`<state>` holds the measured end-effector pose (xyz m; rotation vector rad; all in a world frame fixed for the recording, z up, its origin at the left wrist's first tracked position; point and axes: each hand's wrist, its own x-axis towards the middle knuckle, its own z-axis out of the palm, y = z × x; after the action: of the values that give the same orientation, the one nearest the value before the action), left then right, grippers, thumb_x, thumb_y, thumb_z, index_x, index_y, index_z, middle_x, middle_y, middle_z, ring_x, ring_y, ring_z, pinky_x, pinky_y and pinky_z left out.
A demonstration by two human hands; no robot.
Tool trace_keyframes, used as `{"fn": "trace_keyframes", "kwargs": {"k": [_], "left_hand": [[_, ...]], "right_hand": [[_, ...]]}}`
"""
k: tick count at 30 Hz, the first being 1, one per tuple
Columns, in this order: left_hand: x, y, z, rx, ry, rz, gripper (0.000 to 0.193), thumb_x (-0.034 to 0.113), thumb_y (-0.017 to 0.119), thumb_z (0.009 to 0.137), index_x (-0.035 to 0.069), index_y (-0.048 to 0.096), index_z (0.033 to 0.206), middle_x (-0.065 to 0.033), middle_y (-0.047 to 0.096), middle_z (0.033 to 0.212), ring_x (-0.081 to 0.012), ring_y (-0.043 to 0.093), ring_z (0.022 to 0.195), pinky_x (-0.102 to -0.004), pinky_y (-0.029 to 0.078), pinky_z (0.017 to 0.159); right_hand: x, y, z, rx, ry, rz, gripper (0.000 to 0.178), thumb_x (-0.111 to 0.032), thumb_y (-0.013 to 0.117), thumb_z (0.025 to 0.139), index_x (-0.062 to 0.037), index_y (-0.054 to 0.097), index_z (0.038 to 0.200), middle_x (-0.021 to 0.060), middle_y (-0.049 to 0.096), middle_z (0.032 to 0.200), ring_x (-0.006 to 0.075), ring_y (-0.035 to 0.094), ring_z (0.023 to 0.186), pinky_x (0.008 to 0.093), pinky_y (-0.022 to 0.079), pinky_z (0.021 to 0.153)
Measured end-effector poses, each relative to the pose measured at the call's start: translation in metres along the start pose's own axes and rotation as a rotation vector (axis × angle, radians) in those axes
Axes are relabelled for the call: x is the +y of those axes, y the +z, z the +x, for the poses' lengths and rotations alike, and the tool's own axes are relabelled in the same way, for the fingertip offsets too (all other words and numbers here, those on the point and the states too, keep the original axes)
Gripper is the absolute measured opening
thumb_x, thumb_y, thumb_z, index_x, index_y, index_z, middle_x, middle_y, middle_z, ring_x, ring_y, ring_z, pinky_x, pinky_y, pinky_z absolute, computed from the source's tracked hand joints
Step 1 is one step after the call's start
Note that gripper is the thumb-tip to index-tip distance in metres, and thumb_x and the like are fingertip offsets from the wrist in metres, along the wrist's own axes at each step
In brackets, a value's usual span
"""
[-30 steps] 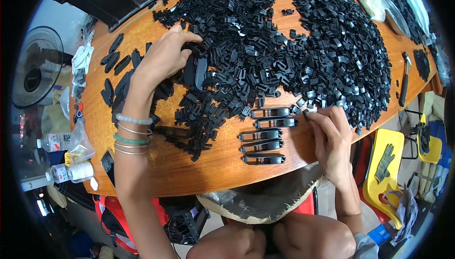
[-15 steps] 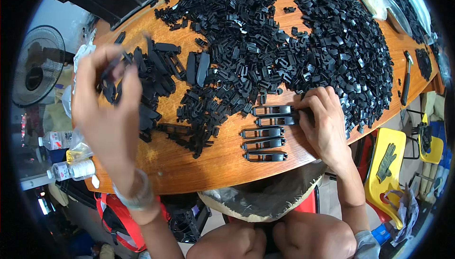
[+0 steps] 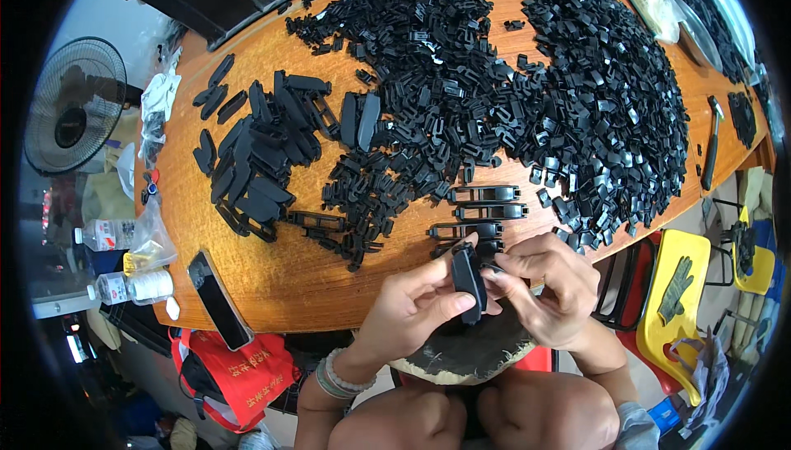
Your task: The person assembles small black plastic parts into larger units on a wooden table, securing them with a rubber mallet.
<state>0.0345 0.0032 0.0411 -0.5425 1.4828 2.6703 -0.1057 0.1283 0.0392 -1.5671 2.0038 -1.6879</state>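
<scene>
Left hand (image 3: 409, 306) is pinching a long black part (image 3: 467, 281), which is sitting right between both hands near the table (image 3: 325, 297) edge, while the right hand (image 3: 550, 287) is pinching a small dark piece (image 3: 493, 269) just beside it.

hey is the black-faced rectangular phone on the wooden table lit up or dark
Dark: the black-faced rectangular phone shows no lit image. Whether it's asleep or powered off, I cannot tell.

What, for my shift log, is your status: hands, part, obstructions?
Left hand holding long black part. Right hand beside it, pinching small dark piece. Row of black pieces partly hidden behind hands.
</scene>
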Motion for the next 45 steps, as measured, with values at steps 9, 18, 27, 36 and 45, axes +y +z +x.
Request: {"fn": "trace_keyframes", "kwargs": {"k": [9, 18, 27, 36, 45], "left_hand": [[-0.012, 0.009, -0.001, 0.170, 0.061, 0.109, 0.051, -0.001, 0.056, 0.089, -0.012, 0.036, 0.134, -0.0170, 0.039, 0.141, -0.0184, 0.048, 0.120, -0.0327, 0.040, 0.100], [-0.012, 0.008, -0.002, 0.120, 0.112, 0.256, 0.056, 0.002, 0.055, 0.091, -0.008, 0.029, 0.140, -0.0120, 0.052, 0.126, -0.0129, 0.051, 0.110, -0.0269, 0.042, 0.095], [0.001, 0.013, 0.004, 0.099, -0.028, -0.011, 0.051, 0.001, 0.057, 0.088, -0.014, 0.037, 0.132, -0.0211, 0.040, 0.140, -0.0217, 0.048, 0.121, -0.0334, 0.039, 0.101], [-0.006, 0.005, 0.006, -0.003, 0.015, -0.051, 0.054, 0.003, 0.050, 0.094, -0.007, 0.026, 0.141, -0.0100, 0.057, 0.113, -0.0143, 0.058, 0.098, -0.0287, 0.048, 0.087], [-0.004, 0.007, 0.006, 0.110, -0.023, -0.079, 0.054, 0.002, 0.057, 0.088, -0.014, 0.035, 0.134, -0.0170, 0.045, 0.136, -0.0188, 0.051, 0.116, -0.0325, 0.040, 0.099]], "right_hand": [[-0.005, 0.009, -0.009, -0.037, -0.153, -0.276, 0.028, 0.008, 0.070, 0.065, 0.0089, 0.063, 0.092, 0.0148, 0.062, 0.081, 0.0217, 0.062, 0.061, 0.0284, 0.050, 0.050], [-0.005, 0.000, -0.009, -0.151, -0.185, -0.295, 0.034, 0.001, 0.070, 0.066, 0.0088, 0.063, 0.099, 0.0138, 0.061, 0.086, 0.0199, 0.060, 0.062, 0.0277, 0.048, 0.049], [0.007, -0.002, -0.007, -0.001, -0.208, -0.253, 0.029, -0.002, 0.067, 0.075, 0.0062, 0.063, 0.103, 0.0134, 0.063, 0.084, 0.0185, 0.060, 0.061, 0.0266, 0.049, 0.048], [0.011, -0.002, -0.006, 0.016, -0.269, -0.346, 0.028, 0.000, 0.068, 0.073, 0.0084, 0.063, 0.099, 0.0150, 0.063, 0.082, 0.0187, 0.061, 0.057, 0.0269, 0.049, 0.047], [0.010, -0.005, -0.002, -0.127, -0.290, -0.349, 0.035, 0.003, 0.068, 0.065, 0.0039, 0.064, 0.100, 0.0130, 0.063, 0.084, 0.0191, 0.062, 0.059, 0.0255, 0.048, 0.047]]}}
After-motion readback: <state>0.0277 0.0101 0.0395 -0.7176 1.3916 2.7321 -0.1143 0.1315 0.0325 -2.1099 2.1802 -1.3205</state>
